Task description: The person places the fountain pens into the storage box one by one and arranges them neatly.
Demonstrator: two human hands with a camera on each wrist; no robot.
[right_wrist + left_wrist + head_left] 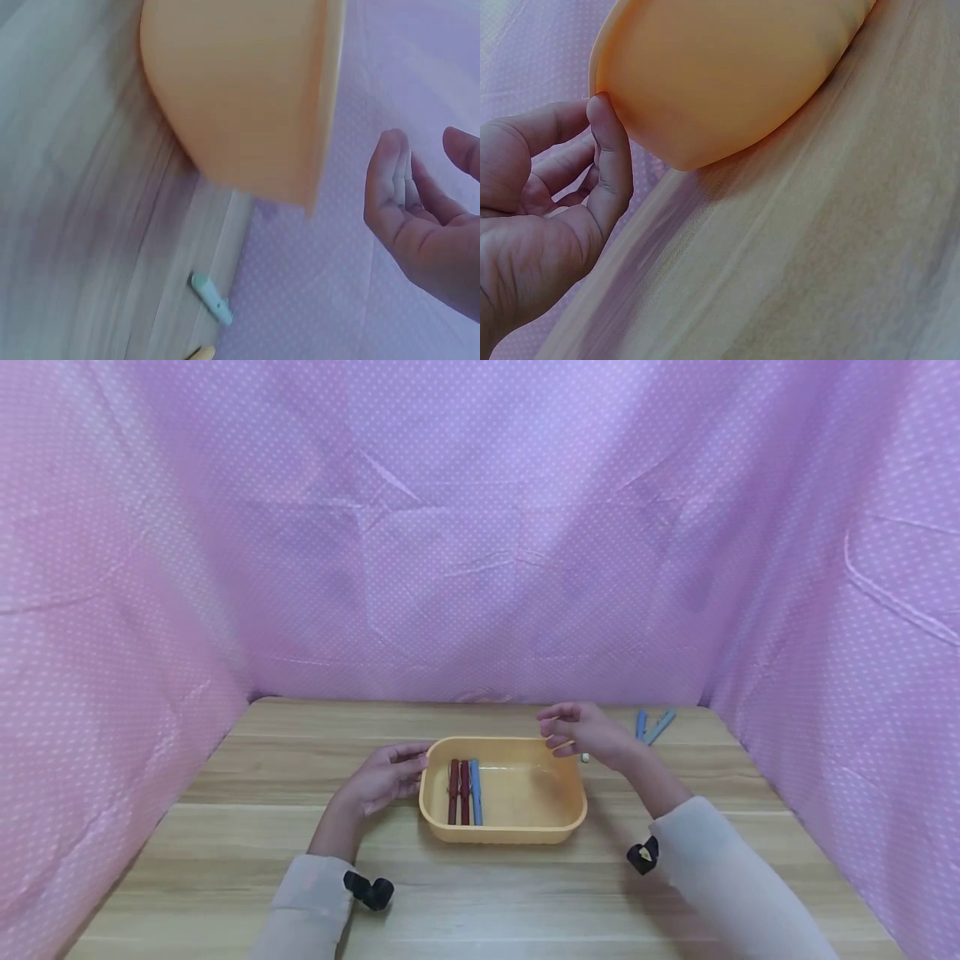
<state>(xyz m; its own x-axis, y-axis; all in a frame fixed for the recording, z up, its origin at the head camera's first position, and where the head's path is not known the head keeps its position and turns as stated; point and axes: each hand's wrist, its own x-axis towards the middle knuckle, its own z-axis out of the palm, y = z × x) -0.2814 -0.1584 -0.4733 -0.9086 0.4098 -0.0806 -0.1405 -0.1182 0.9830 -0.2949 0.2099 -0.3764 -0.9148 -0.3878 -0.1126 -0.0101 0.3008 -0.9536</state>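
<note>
A yellow plastic basin (502,835) stands on the table. Two dark red pens (459,793) and a blue pen (476,793) lie side by side in its left part. At the basin's left end my left hand (386,779) pinches the rim, thumb and forefinger meeting there in the left wrist view. My right hand (588,732) hovers over the far right corner, fingers loosely bent and apart, nothing between them. The right wrist view shows that hand (427,217) beside the basin's outer wall (240,97).
Behind my right wrist lie another blue pen (641,724) and a grey-green pen (661,726). A small pale end (585,757) pokes out beside the basin. A yellow tip (201,353) shows at the right wrist view's lower edge. Pink dotted cloth (480,568) surrounds the wooden table (247,827).
</note>
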